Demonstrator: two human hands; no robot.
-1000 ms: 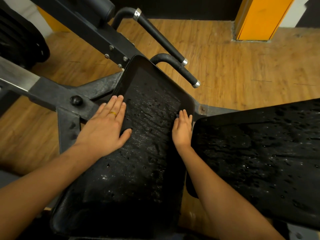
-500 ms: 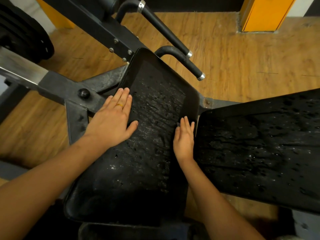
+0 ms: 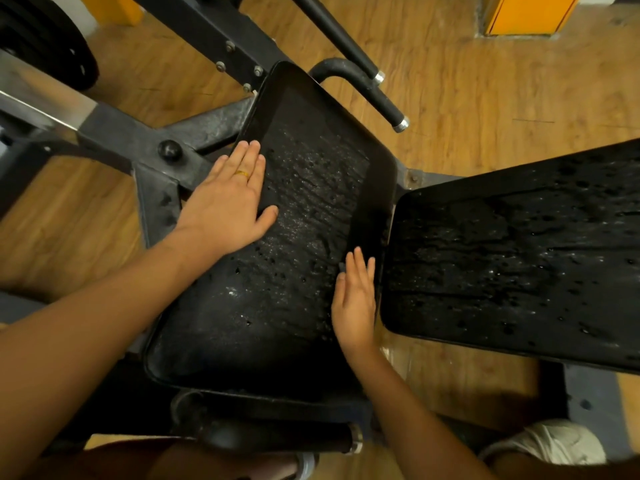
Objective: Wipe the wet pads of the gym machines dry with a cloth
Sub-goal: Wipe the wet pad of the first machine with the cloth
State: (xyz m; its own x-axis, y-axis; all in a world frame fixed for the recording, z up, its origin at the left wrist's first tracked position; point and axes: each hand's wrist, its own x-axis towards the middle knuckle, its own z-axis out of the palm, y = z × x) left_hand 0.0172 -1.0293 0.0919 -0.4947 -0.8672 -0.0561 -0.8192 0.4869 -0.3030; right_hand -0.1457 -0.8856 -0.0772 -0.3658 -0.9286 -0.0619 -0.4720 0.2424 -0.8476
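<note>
**Bare hands on a wet gym pad**

At far left, a stack of black weight plates [image 3: 45, 36] sits beside the machine's dark steel frame [image 3: 114, 133], which runs across a wooden floor [image 3: 485, 98] to a round bolt head [image 3: 169, 149]. Just right of the bolt, the person's left hand [image 3: 225, 199] lies palm down on the left edge of the nearer pad [image 3: 294, 244]. Its fingers are straight and close together, the thumb is spread out to the side, and a gold ring [image 3: 241, 173] shows on one finger. The black pad fills the middle of the view, beaded with water drops. Two black grip bars [image 3: 374, 91] with silver end caps jut out past its far corner. The right hand [image 3: 355, 299] rests against the pad's right edge, fingers straight and nearly together, holding nothing. Across a narrow gap lies the second pad [image 3: 519, 254], also black and covered in droplets. An orange column [image 3: 526, 13] stands at upper right. At lower right sits a whitish object [image 3: 550, 441], too blurred to tell what it is.
</note>
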